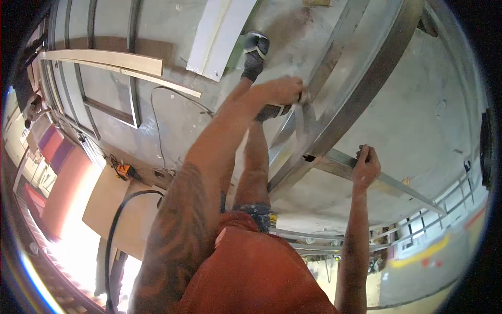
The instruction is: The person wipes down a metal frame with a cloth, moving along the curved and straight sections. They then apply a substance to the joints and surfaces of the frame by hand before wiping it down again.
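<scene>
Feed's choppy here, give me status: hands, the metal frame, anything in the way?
Left hand gripping the metal frame at a joint. Right hand shut on a cross stud. Person's leg and shoe close by.

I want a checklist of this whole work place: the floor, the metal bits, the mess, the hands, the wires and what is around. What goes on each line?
Surface: bare grey concrete floor, dusty.
Job's things: long grey metal channel frame lying on the floor; thin grey metal strip meeting it at an angle.
Clutter: pale wooden boards; white flat panel.
Hands: left hand pressed on the frame, what it grips is hidden; right hand closed on the strip.
Cables: thin grey wire on the floor; thick black hose.
Surroundings: metal-framed panels; grey shoe on the floor.
</scene>
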{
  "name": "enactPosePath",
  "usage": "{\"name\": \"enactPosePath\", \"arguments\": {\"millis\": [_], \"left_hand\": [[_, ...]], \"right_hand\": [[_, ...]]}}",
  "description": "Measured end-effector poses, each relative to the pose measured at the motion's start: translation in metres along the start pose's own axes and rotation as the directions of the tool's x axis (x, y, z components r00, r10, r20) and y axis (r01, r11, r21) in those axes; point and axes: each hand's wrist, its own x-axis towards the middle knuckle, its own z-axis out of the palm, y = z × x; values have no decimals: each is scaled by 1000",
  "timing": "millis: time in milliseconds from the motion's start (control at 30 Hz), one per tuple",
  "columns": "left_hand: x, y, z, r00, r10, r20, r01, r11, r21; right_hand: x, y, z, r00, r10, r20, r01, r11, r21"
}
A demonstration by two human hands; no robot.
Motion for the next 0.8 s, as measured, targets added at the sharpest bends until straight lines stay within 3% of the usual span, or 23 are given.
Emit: {"name": "enactPosePath", "arguments": {"millis": [33, 67, 133, 167, 200, 233, 267, 300, 367, 500, 567, 633, 667, 700, 733, 767, 800], "left_hand": [[-1, 2, -12, 995, -88, -45, 88, 996, 12], [4, 7, -20, 996, -84, -42, 84, 996, 10], [11, 16, -29, 881, 8, -474, -92, 984, -154], [18, 22, -25, 893, 124, -433, -137, 991, 2], [21, 23, -8, 893, 118, -434, -132, 991, -2], [22, 24, 12, 977, 127, -172, -146, 984, -100], [22, 22, 27, 982, 155, 104, -133, 972, -194], [19, 24, 33, 982, 158, 106, -135, 972, -191], [15, 25, 43, 993, -59, 106, 81, 973, -218], [0, 14, 41, 990, -138, 2, 136, 974, -179], [-35, 6, 36, 930, -364, -48, 334, 892, -305], [-76, -27, 34, 813, -560, 160, 564, 825, 26], [-86, -38, 41, 815, -561, 144, 563, 826, 32], [-96, -46, 53, 851, -499, -167, 425, 839, -339], [-86, -28, 47, 747, -624, -231, 338, 655, -676], [-76, -12, 42, 620, -729, -289, 95, 435, -895], [-55, 14, 34, 638, -747, -187, 117, 333, -936]], "right_hand": [[1, 2, 1, 1000, 6, -16, -6, 1000, -30], [2, 3, 2, 1000, 10, -18, -10, 999, -33], [-1, 5, 3, 999, 24, -38, -23, 999, 28], [0, 3, 4, 999, 23, -33, -22, 999, 27], [0, 1, 2, 1000, 10, -21, -10, 1000, 1], [1, 1, 1, 1000, -2, -15, 2, 1000, -22], [1, 3, 2, 1000, 0, -18, 0, 1000, -21], [1, 5, 2, 1000, -3, -16, 3, 999, -37], [5, 8, 6, 1000, -5, -15, 4, 999, -52], [-2, 7, 3, 1000, 7, -21, -6, 1000, 8], [1, 5, 4, 999, 23, -36, -22, 999, 25], [-1, 3, 0, 1000, 1, -29, -3, 998, -67], [2, 3, 1, 999, -9, -37, 7, 998, -57], [2, 5, 1, 999, -3, -33, 1, 999, -46], [-2, 6, 2, 1000, 13, -26, -14, 999, -40], [-4, 6, 3, 999, 21, -30, -22, 999, -37], [-3, 5, 3, 999, 35, -30, -36, 999, -32]]}}
